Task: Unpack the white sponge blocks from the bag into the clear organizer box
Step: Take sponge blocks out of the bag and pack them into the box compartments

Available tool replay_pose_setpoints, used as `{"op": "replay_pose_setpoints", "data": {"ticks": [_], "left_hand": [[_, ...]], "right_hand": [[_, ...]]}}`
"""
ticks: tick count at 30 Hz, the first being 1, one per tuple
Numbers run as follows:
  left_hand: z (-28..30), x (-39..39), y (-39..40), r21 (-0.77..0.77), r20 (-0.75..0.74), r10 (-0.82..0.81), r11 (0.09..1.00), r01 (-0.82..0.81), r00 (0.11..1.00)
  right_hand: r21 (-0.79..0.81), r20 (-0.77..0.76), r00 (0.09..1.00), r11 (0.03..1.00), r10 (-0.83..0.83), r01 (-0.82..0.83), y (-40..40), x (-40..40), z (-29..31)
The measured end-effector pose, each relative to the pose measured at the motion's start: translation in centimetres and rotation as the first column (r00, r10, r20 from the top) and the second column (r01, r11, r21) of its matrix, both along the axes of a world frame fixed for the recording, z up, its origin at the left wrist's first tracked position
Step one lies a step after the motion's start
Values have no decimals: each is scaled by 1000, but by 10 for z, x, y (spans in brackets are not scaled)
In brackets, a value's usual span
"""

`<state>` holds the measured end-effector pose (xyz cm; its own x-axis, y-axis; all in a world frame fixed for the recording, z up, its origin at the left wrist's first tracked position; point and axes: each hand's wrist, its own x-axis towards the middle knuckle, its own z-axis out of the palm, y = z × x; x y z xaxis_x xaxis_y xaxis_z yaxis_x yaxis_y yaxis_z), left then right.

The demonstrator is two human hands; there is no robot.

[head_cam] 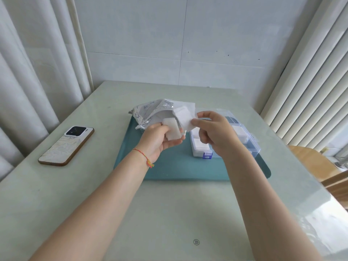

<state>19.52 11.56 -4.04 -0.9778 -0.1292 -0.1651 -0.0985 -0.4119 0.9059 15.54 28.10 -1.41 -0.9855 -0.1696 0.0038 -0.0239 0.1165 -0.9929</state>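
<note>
Head view: left hand [160,137] grips a white sponge block [171,129] and the bag [150,112] edge, both raised over the teal tray [169,166]. Right hand [212,130] pinches a second white block [185,117] at the bag mouth. Right hand hides much of the clear organizer box [244,140]; at least three compartments show white blocks, the rest unclear. Blue latch [207,155] at box front. Bag contents hidden. Phone [66,146] lies on the table [169,213], left, well apart.
</note>
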Motion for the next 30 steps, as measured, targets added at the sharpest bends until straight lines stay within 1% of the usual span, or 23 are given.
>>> {"op": "replay_pose_setpoints", "data": {"ticks": [3, 5, 6, 8, 11, 13, 15, 16, 18, 20, 22, 24, 25, 27, 29, 30], "left_hand": [[1, 4, 2, 188, -8, -63, 980, 64, 998], [-2, 6, 1, 263, -28, -85, 961, 89, 996], [-4, 7, 1, 267, -38, -90, 959, 97, 995], [-7, 9, 1, 223, -53, -103, 968, 113, 993], [-8, 13, 2, 132, -42, -153, 979, 157, 987], [-7, 16, 2, 82, -14, -200, 976, 200, 980], [-7, 18, 3, 60, 12, -261, 964, 260, 965], [-9, 19, 4, 42, 22, -293, 955, 292, 956], [-11, 20, 5, -37, 47, -353, 934, 355, 935], [-12, 21, 7, -124, 65, -401, 905, 406, 914], [-14, 21, 6, -175, 68, -433, 882, 438, 899], [-14, 20, 5, -201, 80, -431, 876, 438, 899], [-15, 20, 5, -203, 83, -422, 880, 430, 903], [-14, 19, 6, -166, 87, -391, 901, 400, 916], [-12, 17, 4, -44, 92, -339, 938, 344, 936], [-10, 16, 3, 42, 93, -314, 949, 311, 945]], "right_hand": [[89, -17, 1000, 996, -10, 11, -12, 10, -4], [107, -29, 999, 994, -16, 19, -16, 13, -9], [114, -38, 999, 993, -12, 16, -17, 14, -10], [159, -85, 996, 987, 22, -8, -17, 18, -12], [350, -205, 974, 937, 98, -21, -16, 24, -9], [425, -276, 958, 904, 84, 44, -13, 23, -8], [410, -292, 956, 907, 29, 97, -9, 19, -7], [408, -287, 958, 908, 27, 97, -8, 17, -8], [437, -277, 957, 898, 91, 42, -8, 18, -11], [430, -278, 949, 903, 151, -18, -9, 20, -12], [402, -279, 946, 915, 166, -42, -10, 22, -12], [372, -285, 948, 928, 142, -28, -10, 22, -10], [344, -289, 951, 939, 112, -6, -9, 22, -8], [268, -299, 954, 960, -3, 87, -8, 20, -6], [158, -262, 956, 971, -132, 178, -3, 17, -4], [87, -208, 965, 980, -159, 180, 0, 17, -2]]}}
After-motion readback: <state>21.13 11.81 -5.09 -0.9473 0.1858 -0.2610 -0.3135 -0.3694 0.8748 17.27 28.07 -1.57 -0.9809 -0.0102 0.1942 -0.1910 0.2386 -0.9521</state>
